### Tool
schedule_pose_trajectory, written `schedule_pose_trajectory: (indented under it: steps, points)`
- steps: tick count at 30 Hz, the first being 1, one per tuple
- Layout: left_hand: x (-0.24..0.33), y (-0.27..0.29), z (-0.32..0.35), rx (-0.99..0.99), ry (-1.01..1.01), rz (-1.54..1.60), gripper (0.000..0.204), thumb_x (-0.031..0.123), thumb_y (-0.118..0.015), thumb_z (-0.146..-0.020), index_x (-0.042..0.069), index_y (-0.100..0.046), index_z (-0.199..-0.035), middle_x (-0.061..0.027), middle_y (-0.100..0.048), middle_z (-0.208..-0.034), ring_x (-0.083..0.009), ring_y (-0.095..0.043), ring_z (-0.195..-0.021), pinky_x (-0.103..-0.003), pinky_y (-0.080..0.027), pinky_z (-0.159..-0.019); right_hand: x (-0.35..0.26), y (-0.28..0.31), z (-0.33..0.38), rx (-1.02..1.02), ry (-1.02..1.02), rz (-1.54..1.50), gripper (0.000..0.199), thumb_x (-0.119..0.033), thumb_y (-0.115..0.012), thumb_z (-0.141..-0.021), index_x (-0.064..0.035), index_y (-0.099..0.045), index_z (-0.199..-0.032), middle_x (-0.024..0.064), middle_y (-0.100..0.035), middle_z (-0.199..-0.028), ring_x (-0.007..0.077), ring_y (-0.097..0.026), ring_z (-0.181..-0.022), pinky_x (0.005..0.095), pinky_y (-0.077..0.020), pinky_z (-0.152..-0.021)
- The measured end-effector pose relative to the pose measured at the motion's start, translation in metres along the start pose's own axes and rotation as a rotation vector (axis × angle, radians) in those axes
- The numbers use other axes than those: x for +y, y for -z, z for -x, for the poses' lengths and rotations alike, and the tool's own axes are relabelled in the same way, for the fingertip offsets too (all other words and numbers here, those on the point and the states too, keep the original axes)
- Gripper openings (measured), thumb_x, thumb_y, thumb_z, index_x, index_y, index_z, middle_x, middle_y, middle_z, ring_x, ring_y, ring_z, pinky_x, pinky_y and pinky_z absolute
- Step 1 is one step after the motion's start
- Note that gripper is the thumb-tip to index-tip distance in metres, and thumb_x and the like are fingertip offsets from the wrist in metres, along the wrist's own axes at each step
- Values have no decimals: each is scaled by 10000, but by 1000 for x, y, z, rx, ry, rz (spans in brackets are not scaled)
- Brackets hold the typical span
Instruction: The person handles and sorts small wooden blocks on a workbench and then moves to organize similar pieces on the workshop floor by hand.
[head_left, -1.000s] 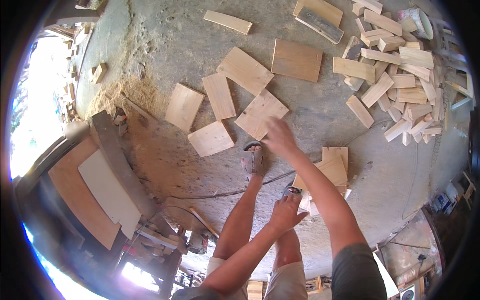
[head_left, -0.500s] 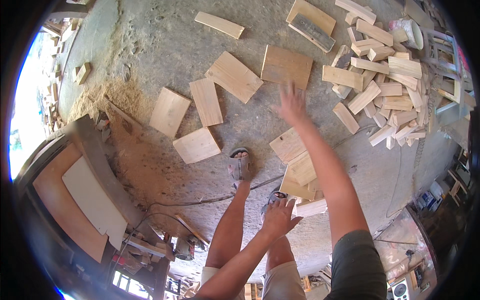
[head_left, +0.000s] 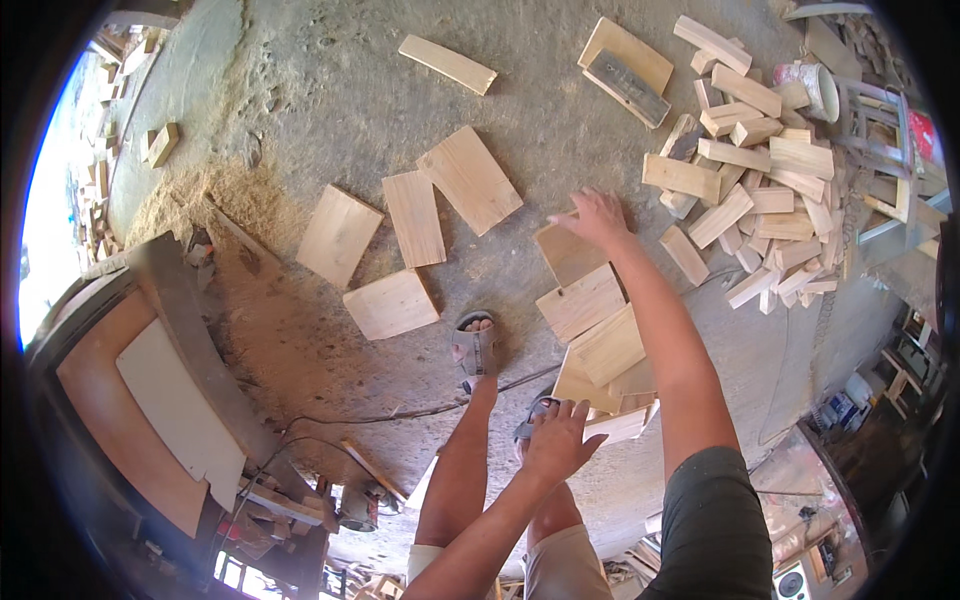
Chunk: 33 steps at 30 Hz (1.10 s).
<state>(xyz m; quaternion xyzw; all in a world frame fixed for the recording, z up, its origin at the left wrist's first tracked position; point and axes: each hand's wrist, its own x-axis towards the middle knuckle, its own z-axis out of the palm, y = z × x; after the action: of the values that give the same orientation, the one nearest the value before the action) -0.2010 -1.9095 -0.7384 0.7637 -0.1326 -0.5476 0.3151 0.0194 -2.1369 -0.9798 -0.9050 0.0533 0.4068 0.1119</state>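
A flat wooden board (head_left: 573, 256) lies at an angle on the floor right of centre, its far corner under my right hand (head_left: 598, 222). The fingers of that hand are closed over the board's far edge and partly hide it. Just nearer, a lighter board (head_left: 582, 304) overlaps more stacked boards (head_left: 606, 345) by my right foot. My left hand (head_left: 560, 440) hangs above my right leg with fingers apart and nothing in it. Several separate boards lie to the left, among them a large one (head_left: 470, 180) and a narrower one (head_left: 414, 217).
A heap of short wood blocks (head_left: 770, 200) sits at the right, with a white bucket (head_left: 820, 92) behind it. Sawdust (head_left: 185, 205) covers the floor at left, near a dark-framed table (head_left: 200, 370). A cable (head_left: 400, 412) crosses the floor around my feet.
My right hand has come down onto the board. That board has moved nearer, toward the stack by my right foot. My left hand has stayed nearly still.
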Motion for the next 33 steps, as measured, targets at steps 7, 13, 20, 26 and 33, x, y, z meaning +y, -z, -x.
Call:
schedule_pose_trajectory:
  steps: [7, 13, 20, 26, 33]
  points:
    - [-6, 38, -7, -51, 14, -169, 623, 424, -731, -893, 34, -552, -1346, -187, -613, -1254, -384, -596, -1175, -529, -458, -990, -4, 125, -122, 531, -146, 194, 842, -566, -614, -962, -137, -301, -1615, 100, -377, -1641, 381, -242, -1548, 643, -232, -1222]
    - [-5, 64, -21, -33, -34, -259, 617, 389, -727, -900, 28, -535, -1363, -168, -595, -1239, -350, -564, -1207, -565, -411, -1037, 1, 169, -157, 263, -298, 187, 932, -566, -595, -975, -165, -114, -1665, 45, -289, -1693, 359, -166, -1578, 638, -231, -1227]
    - [6, 55, -10, -8, -9, -197, 588, 414, -699, -918, 40, -536, -1342, -174, -591, -1245, -353, -578, -1191, -542, -436, -1008, -17, 150, -124, 52, -287, 214, 939, -565, -605, -969, -154, -123, -1661, 44, -252, -1704, 357, -160, -1576, 652, -250, -1216]
    - [18, 51, -6, -24, -49, -103, 599, 411, -669, -948, 15, -528, -1374, -189, -587, -1269, -360, -565, -1217, -523, -428, -1026, 1, 123, -117, 141, -311, 289, 920, -552, -612, -970, -147, -153, -1657, 102, -209, -1711, 389, -192, -1561, 645, -247, -1217]
    - [15, 35, 6, 2, -16, -30, 615, 402, -681, -945, 1, -523, -1384, -208, -587, -1296, -367, -561, -1230, -539, -420, -1039, -117, 55, -70, 564, 143, 182, 743, -495, -631, -971, -37, -437, -1524, 261, -335, -1612, 438, -321, -1494, 584, -293, -1210]
